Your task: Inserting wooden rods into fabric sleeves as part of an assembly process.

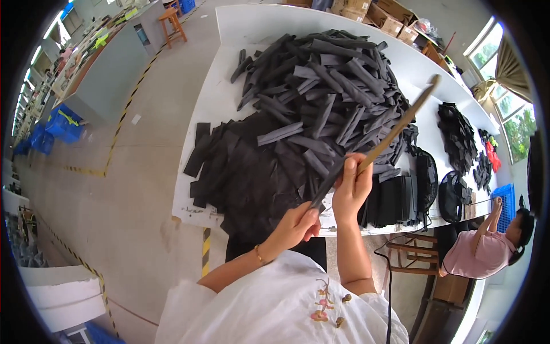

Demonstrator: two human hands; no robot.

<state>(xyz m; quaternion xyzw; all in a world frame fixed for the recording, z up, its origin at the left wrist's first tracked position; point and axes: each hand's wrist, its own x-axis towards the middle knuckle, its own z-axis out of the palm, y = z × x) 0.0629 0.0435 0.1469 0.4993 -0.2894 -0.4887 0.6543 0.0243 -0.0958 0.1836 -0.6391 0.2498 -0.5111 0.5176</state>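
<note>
A long wooden stick (401, 123) slants up to the right, its lower part inside a narrow black fabric tube (327, 186). My left hand (299, 223) is closed on the tube's lower end. Higher up, my right hand (352, 182) pinches around the stick where the tube's upper end meets it. Just beyond both hands lies a big heap of rolled black fabric tubes (321, 80). Flat black fabric pieces (246, 166) spread over the table's near left part, beside my left hand.
The white table (203, 109) has a raised back edge. Stacked black pieces (392, 200) and black mesh bags (425, 180) stand to the right. Farther right a co-worker in a pink top (478, 252) sits near a wooden stool (409, 255). A dark cord (388, 286) hangs at my right.
</note>
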